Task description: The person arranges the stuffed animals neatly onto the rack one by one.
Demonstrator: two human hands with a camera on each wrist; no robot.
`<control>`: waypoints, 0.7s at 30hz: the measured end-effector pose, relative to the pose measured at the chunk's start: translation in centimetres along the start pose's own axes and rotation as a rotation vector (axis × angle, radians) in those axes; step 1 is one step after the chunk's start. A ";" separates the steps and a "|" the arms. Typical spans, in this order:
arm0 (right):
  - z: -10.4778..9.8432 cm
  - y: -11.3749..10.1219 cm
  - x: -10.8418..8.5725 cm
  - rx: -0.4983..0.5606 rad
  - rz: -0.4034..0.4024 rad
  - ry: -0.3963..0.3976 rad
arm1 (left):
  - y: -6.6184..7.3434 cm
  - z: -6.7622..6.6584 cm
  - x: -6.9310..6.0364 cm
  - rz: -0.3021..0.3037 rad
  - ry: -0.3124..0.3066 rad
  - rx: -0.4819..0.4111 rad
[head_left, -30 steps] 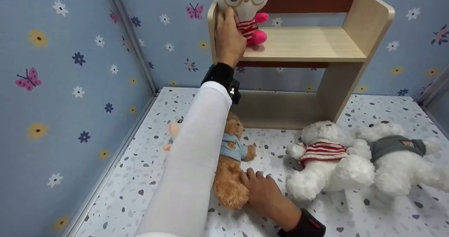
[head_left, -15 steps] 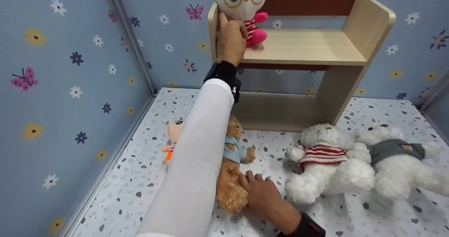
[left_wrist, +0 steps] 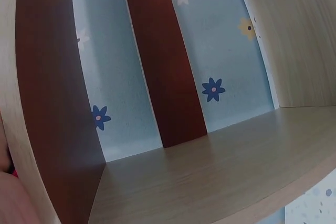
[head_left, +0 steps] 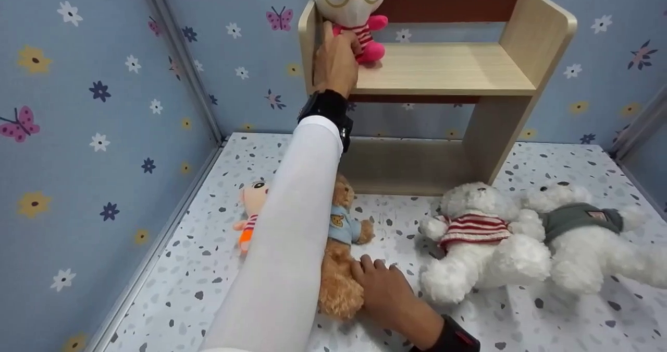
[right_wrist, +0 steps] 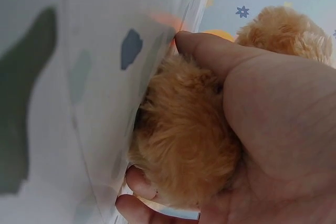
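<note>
left fingers (head_left: 352, 41) now sit lower on the pink-limbed doll (head_left: 355, 14).

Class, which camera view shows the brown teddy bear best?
Head view: the brown teddy bear shows its blue shirt, arm and leg, though a white sleeve hides part. Right wrist view: only brown fur close up. Left wrist view: none.

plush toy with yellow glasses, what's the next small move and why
Probably ease the left hand off the plush toy: it appears to sit upright on the upper shelf, beside the side panel, and the right hand holds the brown bear.
</note>
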State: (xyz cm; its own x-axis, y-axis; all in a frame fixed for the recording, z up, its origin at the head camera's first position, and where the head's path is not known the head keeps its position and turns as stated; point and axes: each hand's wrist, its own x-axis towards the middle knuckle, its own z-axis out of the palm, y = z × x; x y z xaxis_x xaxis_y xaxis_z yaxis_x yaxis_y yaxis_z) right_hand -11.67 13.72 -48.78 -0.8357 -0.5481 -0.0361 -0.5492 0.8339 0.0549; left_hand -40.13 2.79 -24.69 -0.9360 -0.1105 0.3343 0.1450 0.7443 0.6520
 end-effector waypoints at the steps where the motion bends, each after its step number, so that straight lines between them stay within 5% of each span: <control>1: 0.0 0.0 0.0 -0.001 0.000 -0.008 | 0.0 0.0 0.0 -0.005 -0.009 0.008; 10: 0.0 0.2 0.0 0.023 0.007 -0.022 | 0.4 0.0 0.2 -0.050 -0.077 0.145; 15: 0.0 0.1 0.0 0.022 0.004 -0.024 | 0.5 0.1 0.1 -0.113 -0.088 0.150; 21: 0.0 0.0 0.1 0.020 0.002 -0.032 | 0.3 0.2 -0.1 -0.100 -0.084 0.162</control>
State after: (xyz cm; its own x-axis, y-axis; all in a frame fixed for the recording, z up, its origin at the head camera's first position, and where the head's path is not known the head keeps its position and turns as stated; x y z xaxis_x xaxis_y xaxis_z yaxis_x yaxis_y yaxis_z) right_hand -11.77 13.71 -48.76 -0.8361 -0.5443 -0.0678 -0.5472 0.8363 0.0347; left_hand -40.07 3.16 -24.65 -0.9676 -0.1389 0.2108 0.0026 0.8295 0.5585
